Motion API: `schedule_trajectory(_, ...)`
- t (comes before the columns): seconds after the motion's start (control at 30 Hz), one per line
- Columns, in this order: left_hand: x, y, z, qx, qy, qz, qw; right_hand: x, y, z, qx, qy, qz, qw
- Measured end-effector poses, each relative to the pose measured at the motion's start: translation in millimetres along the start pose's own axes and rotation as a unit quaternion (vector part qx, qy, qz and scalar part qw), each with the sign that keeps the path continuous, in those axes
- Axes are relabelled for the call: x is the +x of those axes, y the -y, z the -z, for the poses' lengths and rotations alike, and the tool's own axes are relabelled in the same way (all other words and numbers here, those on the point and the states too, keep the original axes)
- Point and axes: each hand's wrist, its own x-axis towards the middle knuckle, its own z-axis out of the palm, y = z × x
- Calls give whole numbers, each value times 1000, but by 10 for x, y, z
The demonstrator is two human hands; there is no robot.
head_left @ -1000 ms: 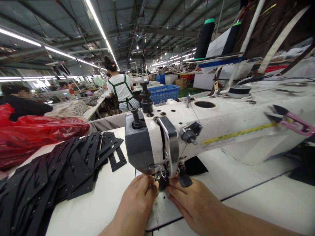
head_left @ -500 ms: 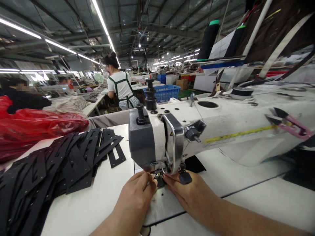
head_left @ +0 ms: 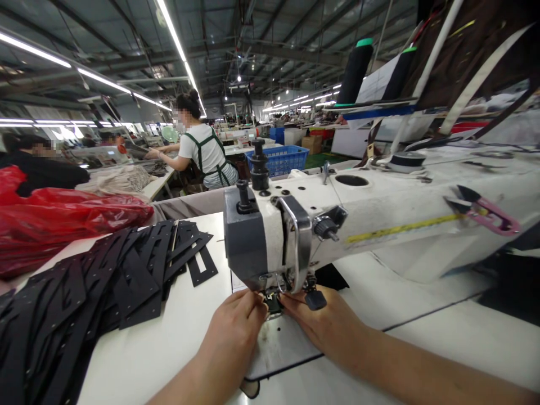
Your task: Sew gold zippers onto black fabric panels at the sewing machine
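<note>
A sewing machine [head_left: 273, 242] stands in front of me, its needle area low over the bed plate. Beneath the presser foot lies a small dark piece of material [head_left: 274, 304], mostly covered by the foot and my fingers. My left hand [head_left: 236, 332] is closed, fingertips pinched at the left edge of this piece. From the other side my right hand [head_left: 327, 319] grips its right edge, partly behind a black machine lever [head_left: 315, 300]. Behind the needle area, a flat black piece [head_left: 333, 277] rests on the table; whether it joins the piece in my fingers is hidden.
Overlapping black cut pieces [head_left: 101, 281] with slots cover the table's left. Beyond them lies a red plastic bag [head_left: 76, 222]. Pink-handled snips [head_left: 485, 211] and a yellow tape measure [head_left: 400, 228] are on the machine arm. A co-worker [head_left: 200, 146] stands farther back near a blue basket [head_left: 280, 160].
Both hands stay at the dark piece beneath the foot, with only a slight shift. My view has moved slightly. The co-worker behind has stretched both arms out to the left.
</note>
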Motion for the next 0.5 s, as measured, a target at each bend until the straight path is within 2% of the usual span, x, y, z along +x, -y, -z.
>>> schedule_trajectory(0.33,28,7,6,8,-5,-4,1000,7,15,-12,-3,-3,-9,1000)
schedule_trajectory(0.43,25,38,-14,2,-7,3,1000,-4,-40,11,-34,25,-21,999)
schedule_trajectory(0.5,22,49,-4,-3,-8,11,1000,-49,-105,78,-67,23,-45,996)
